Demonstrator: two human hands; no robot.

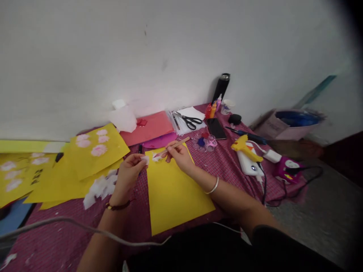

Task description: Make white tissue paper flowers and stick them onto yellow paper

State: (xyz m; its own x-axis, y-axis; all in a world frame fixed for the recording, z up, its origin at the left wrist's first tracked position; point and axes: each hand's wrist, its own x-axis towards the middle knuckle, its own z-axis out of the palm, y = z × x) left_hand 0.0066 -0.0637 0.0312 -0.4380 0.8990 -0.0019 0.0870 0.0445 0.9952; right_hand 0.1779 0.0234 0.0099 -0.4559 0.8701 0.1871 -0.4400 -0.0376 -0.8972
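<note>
Scrap (146,159) in left hand (131,167), partly out of sight, blurry

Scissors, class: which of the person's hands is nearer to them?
Right. The right hand is on the near side of the scissors; the left hand is farther away, leftward.

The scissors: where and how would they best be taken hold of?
Probably by the black handles, coming from the near right side with the right hand: the scissors lie on white paper, blades pointing left, handle loops spread apart toward the right. That hand holds a stick, so it would likely need freeing first.
</note>
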